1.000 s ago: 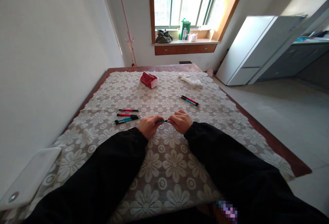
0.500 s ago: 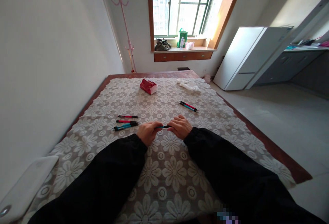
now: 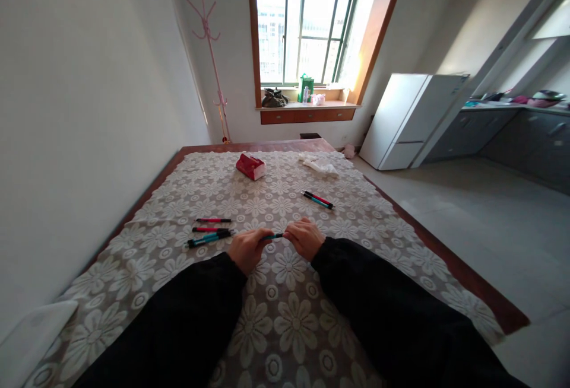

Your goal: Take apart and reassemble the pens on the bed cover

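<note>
My left hand (image 3: 247, 250) and my right hand (image 3: 304, 237) meet over the lace tablecloth (image 3: 285, 311), each pinching one end of a teal pen (image 3: 272, 237) held level between them. Left of my hands lie several pens (image 3: 209, 232), red and teal, side by side on the cloth. Two more pens (image 3: 317, 199), one red and one teal, lie together beyond my right hand. Black sleeves cover both my arms.
A red tissue pack (image 3: 250, 166) and a crumpled white cloth (image 3: 317, 164) lie at the table's far end. A white device (image 3: 31, 340) sits at the near left corner. A wall runs along the left; a white fridge (image 3: 407, 120) stands right of the table.
The camera has tilted upward, so the table and hands sit lower in the picture. Both hands keep the same hold on the teal pen.
</note>
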A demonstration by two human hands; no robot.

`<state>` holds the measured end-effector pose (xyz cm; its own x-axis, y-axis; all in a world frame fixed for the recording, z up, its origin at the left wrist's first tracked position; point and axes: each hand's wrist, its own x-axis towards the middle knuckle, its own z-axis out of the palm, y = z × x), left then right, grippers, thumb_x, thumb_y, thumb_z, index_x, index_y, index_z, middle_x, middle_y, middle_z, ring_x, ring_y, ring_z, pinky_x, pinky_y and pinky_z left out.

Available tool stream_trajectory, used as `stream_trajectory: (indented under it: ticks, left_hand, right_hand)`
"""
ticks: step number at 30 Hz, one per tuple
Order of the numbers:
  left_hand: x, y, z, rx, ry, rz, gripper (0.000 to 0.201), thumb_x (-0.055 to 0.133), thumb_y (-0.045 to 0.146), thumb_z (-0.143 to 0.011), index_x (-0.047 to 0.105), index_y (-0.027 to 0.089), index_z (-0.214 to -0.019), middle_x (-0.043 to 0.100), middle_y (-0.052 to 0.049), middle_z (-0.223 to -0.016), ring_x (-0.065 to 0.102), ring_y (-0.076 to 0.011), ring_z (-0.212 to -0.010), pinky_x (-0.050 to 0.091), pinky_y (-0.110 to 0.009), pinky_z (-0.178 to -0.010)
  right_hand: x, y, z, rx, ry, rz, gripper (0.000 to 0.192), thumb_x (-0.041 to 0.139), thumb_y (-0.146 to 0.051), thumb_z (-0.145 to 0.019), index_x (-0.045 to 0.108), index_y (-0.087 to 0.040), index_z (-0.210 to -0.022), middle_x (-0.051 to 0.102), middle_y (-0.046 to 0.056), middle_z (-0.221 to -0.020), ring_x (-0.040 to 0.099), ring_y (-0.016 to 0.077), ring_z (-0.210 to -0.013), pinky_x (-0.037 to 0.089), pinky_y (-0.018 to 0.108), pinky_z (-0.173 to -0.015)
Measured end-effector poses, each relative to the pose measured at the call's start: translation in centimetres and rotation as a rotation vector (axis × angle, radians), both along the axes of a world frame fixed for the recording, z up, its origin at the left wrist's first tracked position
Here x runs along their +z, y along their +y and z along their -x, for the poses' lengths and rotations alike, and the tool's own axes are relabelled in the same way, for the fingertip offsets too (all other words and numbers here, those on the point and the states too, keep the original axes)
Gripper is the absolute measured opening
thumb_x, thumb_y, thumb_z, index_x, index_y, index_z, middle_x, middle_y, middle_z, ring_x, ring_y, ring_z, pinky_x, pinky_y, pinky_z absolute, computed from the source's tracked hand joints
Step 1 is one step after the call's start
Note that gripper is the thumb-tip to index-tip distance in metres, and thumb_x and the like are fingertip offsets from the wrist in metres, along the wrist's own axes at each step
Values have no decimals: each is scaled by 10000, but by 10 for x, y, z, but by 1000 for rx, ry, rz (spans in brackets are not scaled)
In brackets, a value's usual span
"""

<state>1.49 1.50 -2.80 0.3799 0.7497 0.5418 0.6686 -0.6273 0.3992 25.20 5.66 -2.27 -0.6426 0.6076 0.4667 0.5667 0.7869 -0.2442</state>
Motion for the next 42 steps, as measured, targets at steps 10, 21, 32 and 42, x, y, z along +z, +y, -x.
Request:
stream_trajectory:
  ticks: [10, 21, 32, 42]
  left_hand:
    - [3, -2, -3, -20, -152, 48, 297, 481, 252, -1018, 546, 248, -1307, 783, -30, -1010, 765, -156, -862, 596, -246, -764]
    - [2, -9, -7, -69, -165, 76, 133, 629, 312, -946, 645, 275, -1073, 794, 11, -921, 776, -168, -802, 608, -240, -720]
    - [11, -7, -9, -97, -371, 195, 85, 516, 307, -984, 554, 238, -1016, 709, -99, -1196, 718, -230, -1102, 603, -359, -911]
    - [6, 1, -4, 33, -253, 213, 198, 437, 350, -1010, 518, 243, -1156, 704, -113, -1245, 674, -250, -1173, 540, -423, -989]
  right_hand:
    - [3, -4, 10, -41, 573, 515, 416, 521, -575, -960, 690, -195, -969, 643, -16, -658, 536, 120, -565, 422, 258, -599]
    - [17, -27, 15, 126, 543, 261, 223, 549, -379, -985, 707, -228, -1023, 673, 28, -823, 612, 155, -759, 486, 290, -704]
    - [-3, -20, 24, 120, 577, 521, 330, 651, -204, -844, 495, -262, -1128, 673, -14, -938, 626, 116, -703, 509, 271, -664]
    - [-6, 3, 6, 26, 329, 119, 321, 580, -139, -902, 535, -260, -1197, 720, 32, -970, 670, 184, -867, 541, 326, -797]
